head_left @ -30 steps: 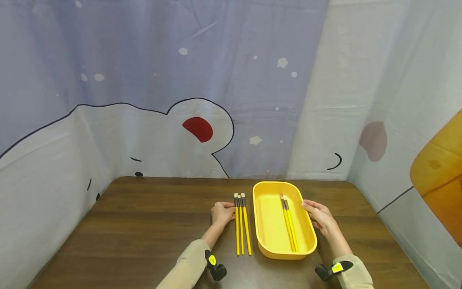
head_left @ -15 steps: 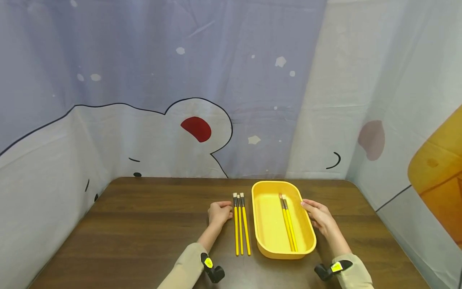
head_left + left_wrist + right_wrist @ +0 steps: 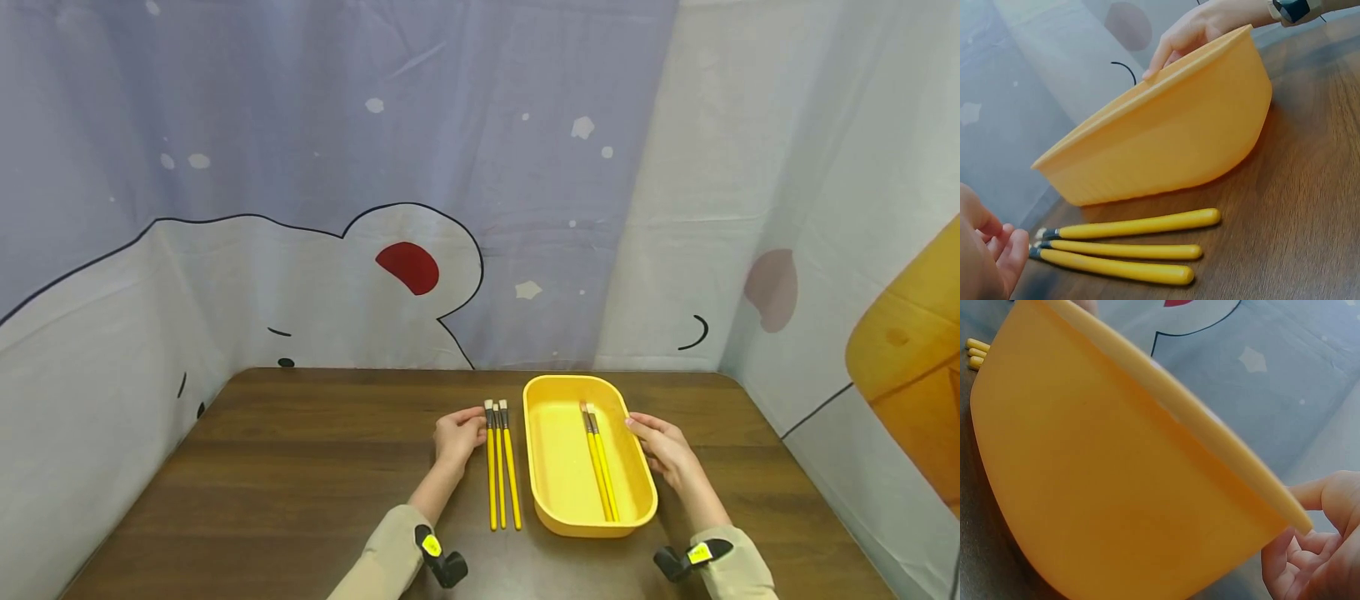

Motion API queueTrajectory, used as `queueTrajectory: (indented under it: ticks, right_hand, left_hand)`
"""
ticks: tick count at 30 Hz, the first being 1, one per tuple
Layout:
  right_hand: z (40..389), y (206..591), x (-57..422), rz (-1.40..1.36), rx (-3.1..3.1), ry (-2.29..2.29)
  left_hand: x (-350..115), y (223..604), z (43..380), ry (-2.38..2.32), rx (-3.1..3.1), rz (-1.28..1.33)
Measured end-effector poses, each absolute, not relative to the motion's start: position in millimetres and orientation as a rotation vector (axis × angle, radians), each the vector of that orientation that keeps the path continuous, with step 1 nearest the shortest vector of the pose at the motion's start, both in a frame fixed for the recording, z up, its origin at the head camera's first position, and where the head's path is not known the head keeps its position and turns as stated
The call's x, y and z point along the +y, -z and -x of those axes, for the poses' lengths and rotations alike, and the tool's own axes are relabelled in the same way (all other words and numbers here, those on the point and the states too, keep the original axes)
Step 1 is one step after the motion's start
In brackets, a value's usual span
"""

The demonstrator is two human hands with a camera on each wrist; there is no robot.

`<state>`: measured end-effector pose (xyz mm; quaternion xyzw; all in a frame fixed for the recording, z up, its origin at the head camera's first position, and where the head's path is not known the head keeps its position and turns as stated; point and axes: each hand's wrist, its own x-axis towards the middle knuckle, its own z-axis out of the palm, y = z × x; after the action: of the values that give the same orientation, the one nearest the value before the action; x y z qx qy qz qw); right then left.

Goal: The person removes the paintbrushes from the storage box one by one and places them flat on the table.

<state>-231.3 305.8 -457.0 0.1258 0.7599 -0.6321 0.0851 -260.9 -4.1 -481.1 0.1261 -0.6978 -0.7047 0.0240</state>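
On tbl (image 3: 300, 500), 3 brushes (image 3: 500, 475), just R of L grip (image 3: 457, 435)

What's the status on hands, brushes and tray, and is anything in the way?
Left hand beside three brushes on table, contact unclear. Right hand gripping yellow tray by rim. Two more brushes inside. Tray wall stands between both groups.

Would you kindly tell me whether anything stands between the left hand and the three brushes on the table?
Nothing visible does: the left hand is beside the three brushes, near their bristle ends, and the tray stands on their other side.
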Motion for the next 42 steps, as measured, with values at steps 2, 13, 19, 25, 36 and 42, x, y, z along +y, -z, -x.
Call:
queueTrajectory:
  ticks: [2,13,19,25,36,42]
  right_hand:
    - [231.1,457.5,306.2,-0.374,2.269,1.88]
    - [233.2,458.5,306.4,-0.367,2.271,1.879]
    - [234.5,459.8,305.1,-0.368,2.259,1.892]
    - [234.9,458.9,303.8,-0.374,2.255,1.898]
    - [235.4,458.5,303.2,-0.377,2.26,1.893]
    - [235.4,458.4,303.8,-0.378,2.26,1.896]
  left_hand:
    - [-2.4,478.6,259.9,2.2,-2.159,-0.396]
    - [10.4,465.4,257.7,2.263,-2.14,-0.355]
    - [16.6,454.3,255.7,2.299,-2.158,-0.319]
    - [22.8,445.4,255.4,2.311,-2.168,-0.253]
    - [36.2,437.4,259.3,2.34,-2.225,-0.227]
    - [43.1,432.4,259.4,2.36,-2.248,-0.217]
